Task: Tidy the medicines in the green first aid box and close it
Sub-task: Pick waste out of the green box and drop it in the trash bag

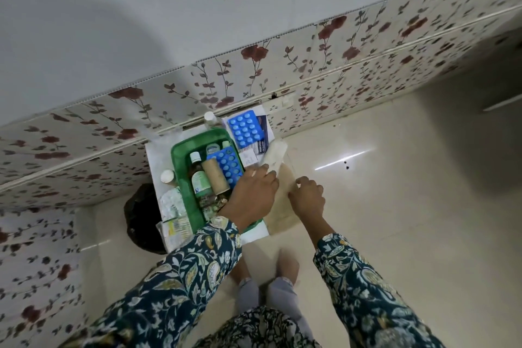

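Observation:
The green first aid box (178, 175) stands open on a small white table (154, 158). Inside it lie a brown bottle with a green label (200, 178), a tan bandage roll (216, 175) and a blue blister pack (229, 165). My left hand (248, 196) reaches over the box's right side, fingers closed on the lower end of a white roll (273, 154) just right of the box. My right hand (306, 196) grips the edge of a pale translucent lid (281, 213) that lies beside the box.
A second blue blister pack (245, 128) and paper leaflets lie behind the box. A white-capped bottle (167, 176), silver strips (171, 203) and a yellow-green carton (176, 227) sit to its left. A black bag (141, 217) is on the floor; a floral wall panel (310, 70) stands behind.

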